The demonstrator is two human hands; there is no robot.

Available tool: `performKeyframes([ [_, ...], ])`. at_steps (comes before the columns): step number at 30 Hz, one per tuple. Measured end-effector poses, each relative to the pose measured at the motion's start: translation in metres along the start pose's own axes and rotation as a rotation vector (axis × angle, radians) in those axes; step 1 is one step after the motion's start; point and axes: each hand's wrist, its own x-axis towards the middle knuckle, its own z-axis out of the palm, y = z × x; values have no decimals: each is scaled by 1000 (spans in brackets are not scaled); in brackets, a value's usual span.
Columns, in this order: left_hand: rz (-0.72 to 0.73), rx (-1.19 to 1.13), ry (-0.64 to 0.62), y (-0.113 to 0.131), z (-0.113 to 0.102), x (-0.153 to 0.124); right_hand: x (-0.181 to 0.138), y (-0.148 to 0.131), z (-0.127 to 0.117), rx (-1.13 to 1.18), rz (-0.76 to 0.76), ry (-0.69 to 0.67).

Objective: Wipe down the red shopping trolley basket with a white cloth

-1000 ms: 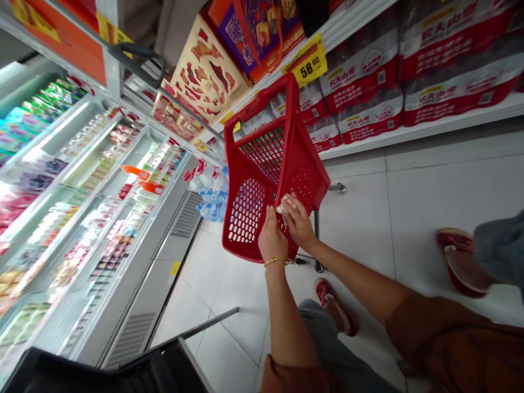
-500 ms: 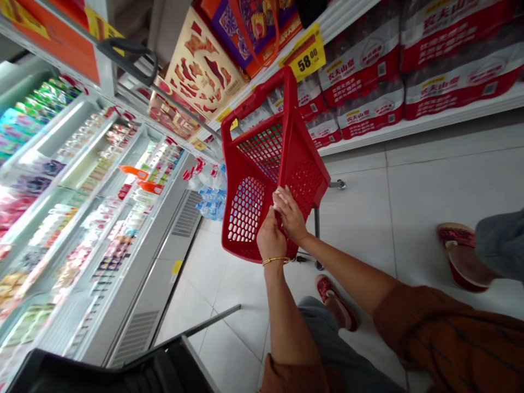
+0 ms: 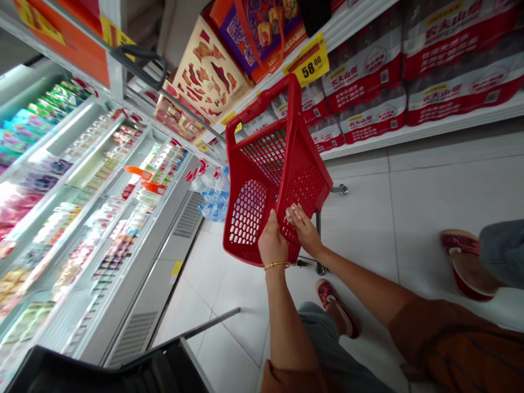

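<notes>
1. The red basket [image 3: 315, 169] sits ahead of the person, between the bottles [image 3: 215, 204] on its left and the shrink-wrapped water packs [image 3: 368, 123] on its right.
2. For the left hand [image 3: 273, 240], the sound approach is to brace the near rim firmly, so the basket does not roll on its castered legs.
3. For the right hand [image 3: 305, 229], short, even strokes with the pale wad [image 3: 289, 214], pressed flat against the perforated wall, should suit best; poking at the holes may snag it.
4. Left grip: fingers folded over the near rim, thumb lying along it; with the fingertips hidden, how hard it clasps is unclear.
5. Right grip: fingers nearly together, slightly bent, pinching the pale wad beside the outer wall, just right of the left hand.
</notes>
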Motion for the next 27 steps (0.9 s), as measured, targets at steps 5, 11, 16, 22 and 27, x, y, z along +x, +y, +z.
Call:
performKeyframes([
  [5, 0, -11, -1, 0, -1, -1, 14, -14, -9, -7, -96, 27],
  [11, 26, -41, 13, -1, -4, -1, 51, -24, 0, -73, -293, -139],
  [16, 22, -26, 12, -16, -5, -5, 69, 1, -2, -121, -439, -300],
  [22, 27, -48, 18, -29, -11, -12, 86, 13, -11, -151, -606, -433],
  [27, 39, -60, 2, -30, -9, -13, 94, 14, -19, -218, -589, -479],
])
